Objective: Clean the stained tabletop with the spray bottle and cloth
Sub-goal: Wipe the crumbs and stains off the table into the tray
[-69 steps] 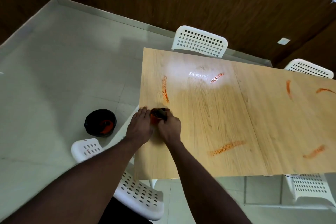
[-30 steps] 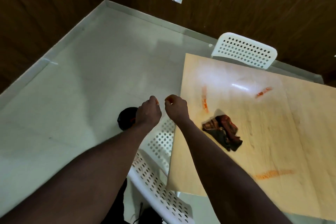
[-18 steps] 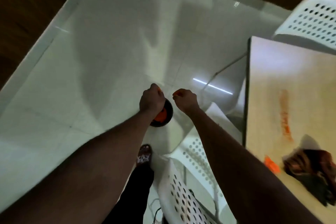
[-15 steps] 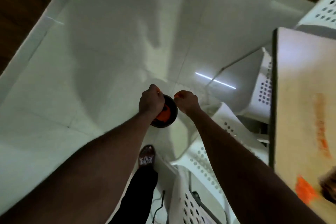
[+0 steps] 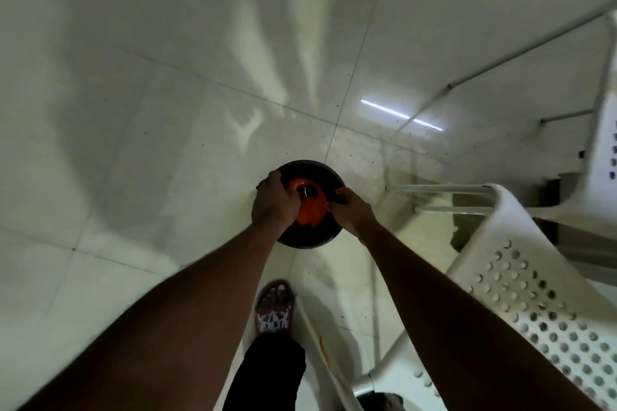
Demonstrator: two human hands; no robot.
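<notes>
Pale glossy floor tiles (image 5: 167, 77) fill the view, with a strip of light reflected beyond and to the right of the grip. One black bowl (image 5: 310, 240) is set on the floor, round and dark-rimmed, its inside coated with a wet orange-red substance (image 5: 310, 210). A small dark shape at its middle cannot be made out.

The bowl is held from both sides. The left hand (image 5: 272, 202) is laid knuckles-up over the left rim with fingers curled down into the bowl. The right hand (image 5: 352, 210) is closed on the right rim, its fingertips smeared orange. Both forearms are stretched straight down to it.

Below the grip, one foot in a patterned sandal (image 5: 273, 307) and a black trouser leg (image 5: 267, 374) are seen. To the right of the grip, two white perforated chairs are partly shown, one close (image 5: 521, 277) and one at the frame's edge (image 5: 609, 130).
</notes>
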